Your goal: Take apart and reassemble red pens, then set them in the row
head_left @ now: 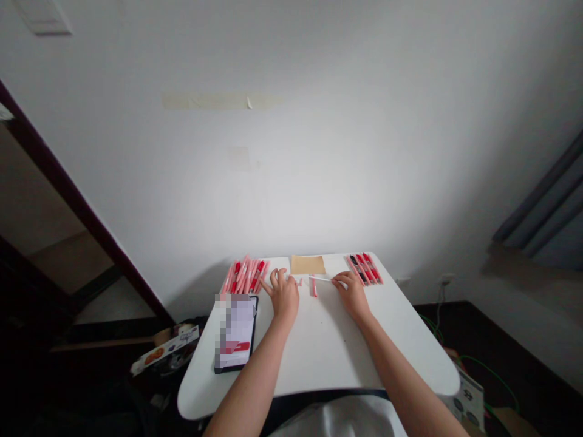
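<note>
My left hand (283, 292) rests on the white table (328, 358), fingers curled, beside a pile of several pink and red pens (245, 276) at the far left. Something small and pink shows at its fingertips; I cannot make out whether it is held. My right hand (350, 290) pinches the end of a thin white pen refill (321, 278) that lies toward the left hand. Between the hands, flat on the table, is a short pink pen part (314, 286). Just right of my right hand, a row of several red pens (365, 268) lies at the far right.
A tan piece of paper (308, 264) lies at the table's far edge against the white wall. A tablet (237, 332) sits at the left front of the table. Boxes and clutter (164, 352) are on the floor to the left, cables (478, 364) to the right.
</note>
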A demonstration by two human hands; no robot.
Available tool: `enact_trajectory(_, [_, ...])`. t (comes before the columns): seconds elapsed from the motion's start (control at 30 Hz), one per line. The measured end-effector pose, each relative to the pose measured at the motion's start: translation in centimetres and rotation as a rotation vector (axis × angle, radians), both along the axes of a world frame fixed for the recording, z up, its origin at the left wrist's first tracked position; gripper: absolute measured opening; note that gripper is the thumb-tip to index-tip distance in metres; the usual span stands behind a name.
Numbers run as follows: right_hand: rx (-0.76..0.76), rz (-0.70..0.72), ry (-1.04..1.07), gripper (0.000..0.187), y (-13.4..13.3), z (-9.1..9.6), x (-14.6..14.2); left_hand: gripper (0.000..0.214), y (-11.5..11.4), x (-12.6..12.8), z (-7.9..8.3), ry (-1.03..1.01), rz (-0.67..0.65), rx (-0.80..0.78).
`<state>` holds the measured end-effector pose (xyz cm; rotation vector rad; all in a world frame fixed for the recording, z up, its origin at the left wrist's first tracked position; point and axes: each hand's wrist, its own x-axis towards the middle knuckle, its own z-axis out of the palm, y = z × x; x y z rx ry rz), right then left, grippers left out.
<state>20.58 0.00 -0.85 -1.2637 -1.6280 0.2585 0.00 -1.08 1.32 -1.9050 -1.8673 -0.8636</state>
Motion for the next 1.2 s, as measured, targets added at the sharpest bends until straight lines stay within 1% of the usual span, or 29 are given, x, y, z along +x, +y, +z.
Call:
enact_trajectory(0.27, [-0.015,0.009,-0.008,0.027,0.15,-0.27,0.09,0.019,0.29,-0.03,-0.3,0.004,0.007,0.002])
enact_trajectory(0.57, [-0.02,-0.007,-0.025,0.026,0.22,-0.41,0.15,0.019,0.32,0.02,-0.19,-0.015,0.001,-0.008])
enact_trajectory(0.93, [-0.045,-0.009,-0.025,0.029,-0.1,0.08,0.03,0.018,0.19,0.06,0.02,-0.028,0.006,-0.024])
enact_trajectory(1.2, [-0.038,-0.005,-0.014,0.032,0.01,-0.04,0.03,0.021,0.09,0.07,0.16,-0.033,0.021,-0.02])
